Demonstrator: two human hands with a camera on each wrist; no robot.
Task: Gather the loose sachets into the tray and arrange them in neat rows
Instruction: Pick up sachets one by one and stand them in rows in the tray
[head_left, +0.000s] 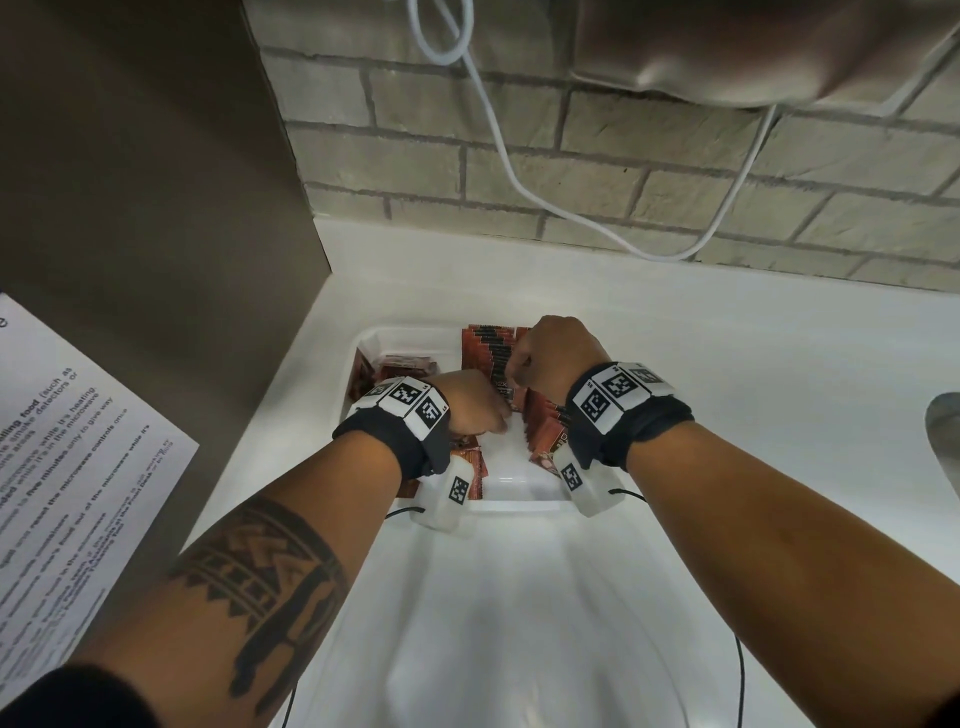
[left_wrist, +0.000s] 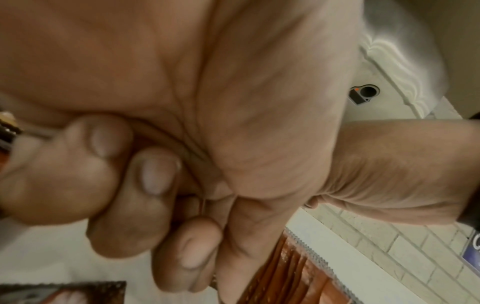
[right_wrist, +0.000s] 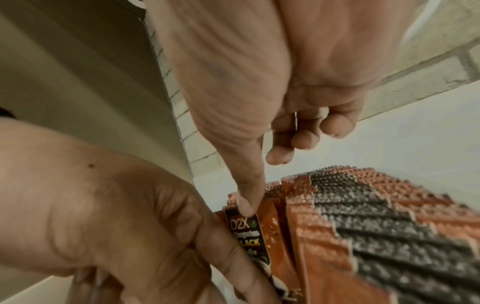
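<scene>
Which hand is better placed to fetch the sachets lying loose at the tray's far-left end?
Probably the left hand: it is nearer the loose sachets in the tray, while the right hand steadies the standing row.

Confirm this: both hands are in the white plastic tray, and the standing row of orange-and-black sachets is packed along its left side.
Wrong side. The head view shows the standing row of orange-and-black sachets along the right side of the white plastic tray. Both the left hand and right hand are in it.
</scene>
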